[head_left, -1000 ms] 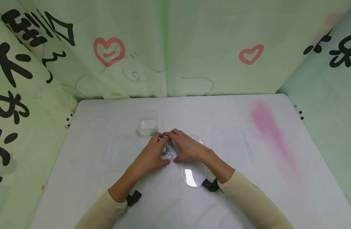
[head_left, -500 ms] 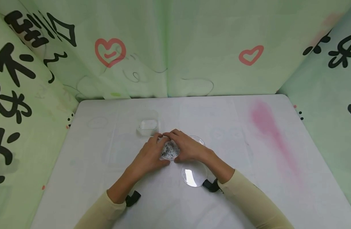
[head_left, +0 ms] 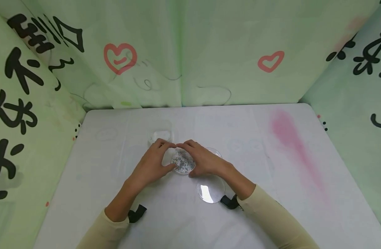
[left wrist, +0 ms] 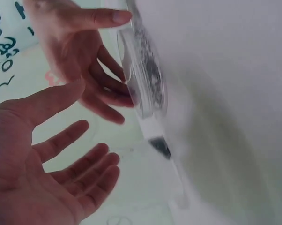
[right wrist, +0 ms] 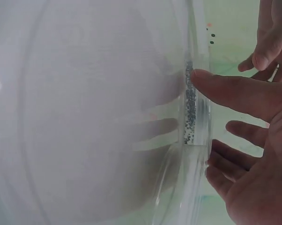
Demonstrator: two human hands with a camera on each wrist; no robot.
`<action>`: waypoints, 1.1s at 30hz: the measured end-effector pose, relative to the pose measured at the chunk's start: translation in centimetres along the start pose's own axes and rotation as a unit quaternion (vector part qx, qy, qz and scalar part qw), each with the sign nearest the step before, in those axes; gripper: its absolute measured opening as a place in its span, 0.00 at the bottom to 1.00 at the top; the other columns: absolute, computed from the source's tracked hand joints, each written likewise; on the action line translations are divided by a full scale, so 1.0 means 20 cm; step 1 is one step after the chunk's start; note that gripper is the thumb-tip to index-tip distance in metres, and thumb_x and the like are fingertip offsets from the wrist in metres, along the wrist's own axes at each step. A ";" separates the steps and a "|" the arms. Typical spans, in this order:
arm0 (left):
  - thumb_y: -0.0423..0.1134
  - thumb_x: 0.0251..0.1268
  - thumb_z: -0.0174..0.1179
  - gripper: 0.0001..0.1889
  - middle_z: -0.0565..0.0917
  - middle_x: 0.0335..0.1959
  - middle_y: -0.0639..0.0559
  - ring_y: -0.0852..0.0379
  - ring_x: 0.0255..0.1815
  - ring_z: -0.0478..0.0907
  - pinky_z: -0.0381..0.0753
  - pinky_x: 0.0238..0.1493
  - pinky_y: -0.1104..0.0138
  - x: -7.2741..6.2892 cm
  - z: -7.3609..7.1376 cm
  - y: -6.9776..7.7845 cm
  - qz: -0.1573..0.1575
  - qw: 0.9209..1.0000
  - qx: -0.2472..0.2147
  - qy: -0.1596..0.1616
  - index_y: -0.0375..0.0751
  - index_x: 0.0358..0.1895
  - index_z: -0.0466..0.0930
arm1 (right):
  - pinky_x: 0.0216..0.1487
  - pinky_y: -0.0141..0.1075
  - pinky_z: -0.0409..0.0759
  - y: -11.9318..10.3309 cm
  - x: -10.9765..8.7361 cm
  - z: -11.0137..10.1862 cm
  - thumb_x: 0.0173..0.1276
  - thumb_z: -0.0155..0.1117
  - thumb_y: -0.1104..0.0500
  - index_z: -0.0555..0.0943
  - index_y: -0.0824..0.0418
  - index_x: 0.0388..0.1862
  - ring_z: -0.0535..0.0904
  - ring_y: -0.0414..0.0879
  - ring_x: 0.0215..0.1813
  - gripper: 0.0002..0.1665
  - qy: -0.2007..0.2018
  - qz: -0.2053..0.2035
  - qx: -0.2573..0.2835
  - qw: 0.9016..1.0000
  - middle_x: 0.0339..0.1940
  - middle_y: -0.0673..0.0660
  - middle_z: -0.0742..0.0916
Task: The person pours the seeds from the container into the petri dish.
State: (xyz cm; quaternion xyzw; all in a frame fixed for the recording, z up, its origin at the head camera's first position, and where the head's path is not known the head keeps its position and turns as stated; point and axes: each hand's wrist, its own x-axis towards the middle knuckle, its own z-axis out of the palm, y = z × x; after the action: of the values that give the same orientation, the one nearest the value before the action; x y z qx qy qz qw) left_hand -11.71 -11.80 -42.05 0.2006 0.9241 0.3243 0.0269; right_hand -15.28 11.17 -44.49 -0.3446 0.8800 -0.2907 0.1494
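Observation:
A clear round petri dish [head_left: 183,161] with black and white speckled bits in it stands on the white table. My right hand [head_left: 206,159] holds its right side, the thumb at the near edge and the fingers around the far edge. In the right wrist view the thumb tip rests against the wall of the petri dish [right wrist: 190,112]. My left hand [head_left: 150,162] is at the dish's left with thumb and fingers spread apart. The left wrist view shows the left hand [left wrist: 52,164] holding nothing, a gap between it and the dish.
Near my right wrist lies a clear round lid or dish [head_left: 209,195]. Another clear round piece [head_left: 216,151] is partly hidden behind the right hand. A small translucent white box [head_left: 160,135] stands behind the left fingers. Green cloth [head_left: 221,52] hangs behind the table [head_left: 240,131].
My left hand has opened and drawn away to the left from the petri dish, now showing more of the dish. The right hand has stayed in place on it.

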 end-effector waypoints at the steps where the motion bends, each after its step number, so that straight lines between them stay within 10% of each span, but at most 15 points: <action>1: 0.36 0.57 0.78 0.29 0.78 0.58 0.44 0.44 0.59 0.81 0.82 0.58 0.53 0.00 -0.02 -0.01 0.006 1.000 -0.007 0.010 0.40 0.63 0.80 | 0.69 0.49 0.77 0.00 -0.01 -0.01 0.47 0.83 0.66 0.64 0.57 0.81 0.71 0.54 0.72 0.61 0.002 0.000 0.002 1.000 0.71 0.60 0.74; 13: 0.35 0.55 0.79 0.36 0.69 0.66 0.40 0.40 0.70 0.68 0.75 0.66 0.44 0.08 -0.13 -0.17 -0.017 0.994 -0.027 0.106 0.44 0.68 0.75 | 0.73 0.52 0.73 0.02 -0.11 -0.09 0.54 0.83 0.56 0.68 0.56 0.78 0.67 0.54 0.75 0.53 0.052 0.036 -0.004 0.998 0.74 0.55 0.72; 21: 0.44 0.55 0.80 0.54 0.58 0.79 0.39 0.37 0.80 0.59 0.65 0.76 0.41 0.14 -0.14 -0.34 -0.068 0.993 -0.078 0.058 0.49 0.82 0.55 | 0.74 0.52 0.71 0.11 -0.24 -0.16 0.56 0.79 0.56 0.67 0.53 0.78 0.65 0.53 0.77 0.51 0.065 0.067 0.004 0.996 0.75 0.53 0.71; 33: 0.39 0.55 0.79 0.58 0.65 0.77 0.34 0.33 0.77 0.66 0.69 0.74 0.41 0.18 -0.13 -0.38 -0.104 0.988 -0.113 0.017 0.50 0.84 0.48 | 0.72 0.59 0.72 0.19 -0.36 -0.17 0.51 0.84 0.57 0.67 0.57 0.79 0.71 0.58 0.74 0.56 0.043 0.072 0.006 0.996 0.74 0.58 0.74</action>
State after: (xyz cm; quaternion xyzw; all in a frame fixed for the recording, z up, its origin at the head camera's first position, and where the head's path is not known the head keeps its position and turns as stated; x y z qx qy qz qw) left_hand -18.24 -17.37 -44.32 0.0934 0.8977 0.4253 0.0668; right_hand -13.67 19.73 -43.71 -0.2668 0.9062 -0.2995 0.1337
